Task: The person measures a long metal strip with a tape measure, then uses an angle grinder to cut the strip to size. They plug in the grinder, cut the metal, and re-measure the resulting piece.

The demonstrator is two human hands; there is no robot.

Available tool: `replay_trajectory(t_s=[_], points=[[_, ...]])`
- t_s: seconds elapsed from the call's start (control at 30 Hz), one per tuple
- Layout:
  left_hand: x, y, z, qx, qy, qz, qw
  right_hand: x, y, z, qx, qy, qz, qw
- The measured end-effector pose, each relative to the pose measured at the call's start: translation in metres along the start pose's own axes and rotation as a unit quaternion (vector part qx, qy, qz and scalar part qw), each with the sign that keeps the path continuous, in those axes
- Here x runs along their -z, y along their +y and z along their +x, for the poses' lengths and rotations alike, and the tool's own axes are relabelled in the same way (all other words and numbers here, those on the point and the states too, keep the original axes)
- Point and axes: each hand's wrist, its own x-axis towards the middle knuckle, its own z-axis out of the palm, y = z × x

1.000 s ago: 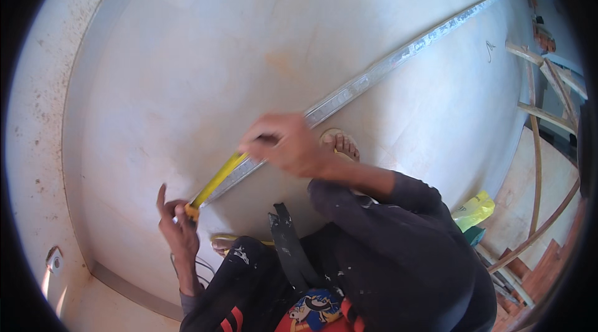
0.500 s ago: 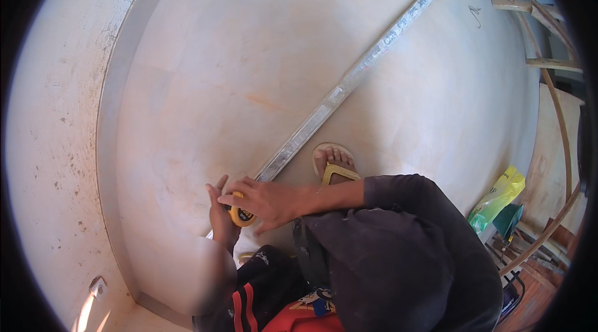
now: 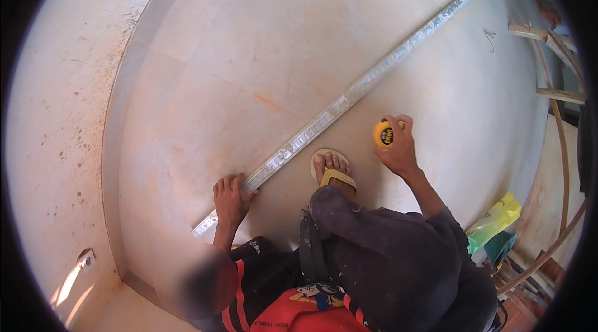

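A long, narrow silvery metal bar (image 3: 299, 141) lies diagonally on the smooth pale floor, from near my left knee to the far right. My left hand (image 3: 229, 202) grips it close to its near end, thumb on one side and fingers on the other. In my right hand (image 3: 398, 148), raised to the right of the bar and apart from it, is a yellow and black tape measure (image 3: 384, 135). My fingers wrap round its case; no pulled-out blade shows. My sandalled foot (image 3: 333, 167) stands between the two hands, beside the bar.
A speckled wall (image 3: 68, 101) rises on the left, with a small socket box (image 3: 86, 260) low down. On the right are wooden poles (image 3: 564, 164), a board (image 3: 536, 189), a yellow-green plastic bag (image 3: 495, 223) and a dark green container (image 3: 500, 248). A bent wire (image 3: 489, 39) lies on the far floor.
My right hand has carried the tape measure away from my left hand, up and to the right. My left hand has come down onto the near part of the metal bar.
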Motion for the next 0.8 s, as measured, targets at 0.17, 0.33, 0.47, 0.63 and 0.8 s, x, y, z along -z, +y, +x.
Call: replay_trajectory(t_s=[0.17, 0.33, 0.47, 0.63, 0.8], points=[[-0.014, -0.001, -0.008, 0.007, -0.042, -0.013, 0.999, 0.003, 0.023, -0.02, -0.026, -0.026, -0.125, 0.991], [0.005, -0.006, -0.005, 0.03, 0.018, 0.066, 0.997, -0.003, 0.046, -0.037, -0.034, -0.003, -0.124, 0.992], [-0.004, -0.036, -0.024, 0.075, 0.054, 0.059, 0.994, -0.004, 0.064, -0.033, -0.066, 0.003, -0.117, 0.991], [-0.028, -0.058, -0.019, 0.018, 0.064, 0.125, 0.99, 0.027, 0.107, -0.043, -0.143, -0.017, -0.108, 0.984], [-0.013, -0.056, -0.023, -0.002, 0.008, 0.167, 0.986, 0.04, 0.102, -0.056, -0.17, 0.047, -0.095, 0.98]])
